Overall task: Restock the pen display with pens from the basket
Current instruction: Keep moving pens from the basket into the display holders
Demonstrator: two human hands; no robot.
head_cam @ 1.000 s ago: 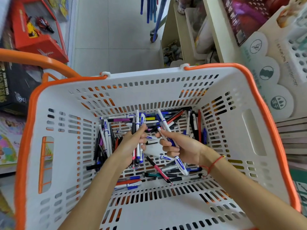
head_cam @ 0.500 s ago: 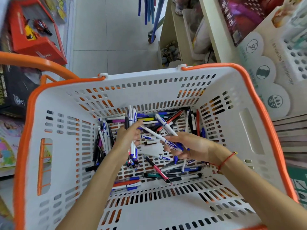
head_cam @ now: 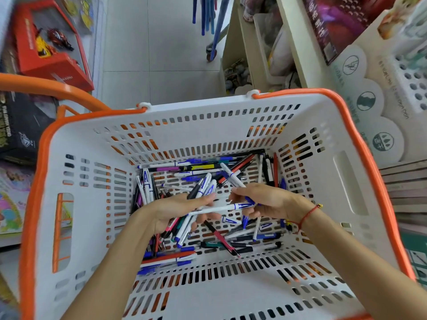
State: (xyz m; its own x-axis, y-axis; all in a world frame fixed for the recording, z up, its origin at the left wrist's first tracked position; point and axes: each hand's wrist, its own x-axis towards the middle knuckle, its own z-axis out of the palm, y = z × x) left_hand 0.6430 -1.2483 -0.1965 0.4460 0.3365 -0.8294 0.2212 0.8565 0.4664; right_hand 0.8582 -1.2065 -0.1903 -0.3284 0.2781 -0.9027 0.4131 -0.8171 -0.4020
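Lying loose on the slotted floor of the white basket [head_cam: 342,144], orange-rimmed: mixed pens [head_cam: 208,168], blue, black, red and white. Left hand [head_cam: 171,211]: fingers curled round a bundle of pens [head_cam: 184,225], tips pointing down and caps up. Right hand [head_cam: 265,202]: pinching a white pen with blue print [head_cam: 221,208], held crosswise, its far end touching the left hand; further pens under its fingers. Red string bracelet [head_cam: 306,215] on the right wrist. Pen display [head_cam: 413,75], white with round holes, at upper right beyond the basket. Red toy box [head_cam: 57,61], upper left.

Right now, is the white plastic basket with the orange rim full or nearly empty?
Nearly empty: white plastic basket has loose pens only across its floor.
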